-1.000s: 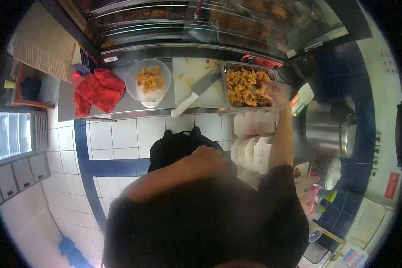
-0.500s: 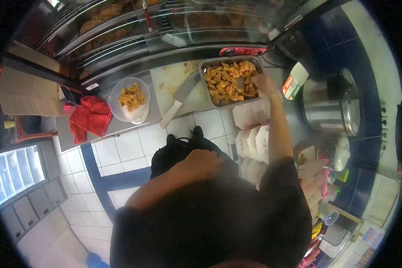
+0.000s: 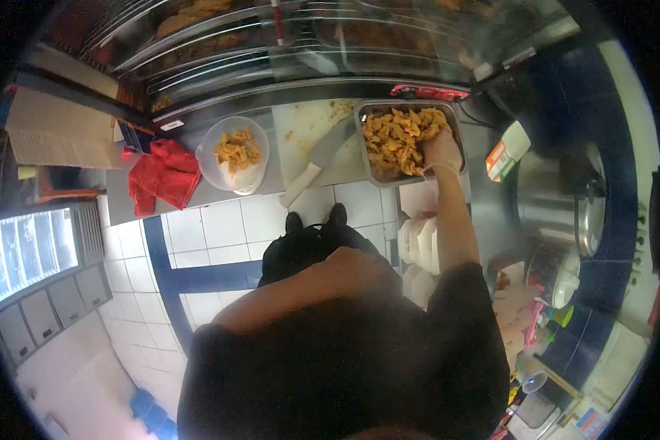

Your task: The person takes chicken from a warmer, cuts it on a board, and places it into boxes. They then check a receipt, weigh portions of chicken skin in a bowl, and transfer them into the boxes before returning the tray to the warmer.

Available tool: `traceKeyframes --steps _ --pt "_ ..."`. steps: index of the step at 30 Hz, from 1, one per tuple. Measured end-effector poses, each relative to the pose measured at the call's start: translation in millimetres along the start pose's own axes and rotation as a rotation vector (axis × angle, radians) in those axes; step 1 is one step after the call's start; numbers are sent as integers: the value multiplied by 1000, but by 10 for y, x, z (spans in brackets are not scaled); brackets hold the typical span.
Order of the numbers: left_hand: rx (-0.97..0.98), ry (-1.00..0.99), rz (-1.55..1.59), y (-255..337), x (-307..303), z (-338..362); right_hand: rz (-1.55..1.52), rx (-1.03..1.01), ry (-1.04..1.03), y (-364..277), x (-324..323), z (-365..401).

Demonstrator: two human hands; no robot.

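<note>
My right hand, in a thin clear glove, reaches into a metal tray at its right side. Its fingers are curled into the golden-brown fried chicken pieces, and their tips are hidden among them. My left hand rests against the front of my dark clothes; its fingers are too blurred to make out. Left of the tray, a large knife lies on a cutting board, its white handle over the counter's edge. Further left, a clear bowl with more fried pieces sits on a white base that looks like a scale.
A red cloth lies at the counter's left. Along the back runs a glass display case. Open white boxes are stacked beneath my right forearm. A printed carton and a large metal pot stand at the right.
The view has shifted, so the counter appears further right. My right hand has gone from a blur over the tray's right edge down into the fried chicken pieces. My left hand stays at my front.
</note>
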State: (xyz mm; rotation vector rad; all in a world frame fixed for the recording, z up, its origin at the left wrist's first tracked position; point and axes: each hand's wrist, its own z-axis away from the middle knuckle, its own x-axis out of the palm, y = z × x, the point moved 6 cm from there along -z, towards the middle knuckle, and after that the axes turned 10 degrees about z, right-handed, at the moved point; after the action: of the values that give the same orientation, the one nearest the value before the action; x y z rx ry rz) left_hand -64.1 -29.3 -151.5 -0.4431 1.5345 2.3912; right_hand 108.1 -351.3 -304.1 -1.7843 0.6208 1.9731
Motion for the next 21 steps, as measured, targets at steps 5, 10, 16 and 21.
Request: traceKeyframes --steps 5,10,16,21 --pt "-57 71 44 -221 -47 86 -371 -82 59 441 5 -26" --pt "-39 125 39 -306 -94 147 -1154 91 -60 376 -557 445" --pt "30 848 324 -842 -686 181 -1113 -382 -104 -270 -979 981" --pt "94 1208 497 -1090 -1278 139 -1250 -423 -115 -990 -1377 1521"
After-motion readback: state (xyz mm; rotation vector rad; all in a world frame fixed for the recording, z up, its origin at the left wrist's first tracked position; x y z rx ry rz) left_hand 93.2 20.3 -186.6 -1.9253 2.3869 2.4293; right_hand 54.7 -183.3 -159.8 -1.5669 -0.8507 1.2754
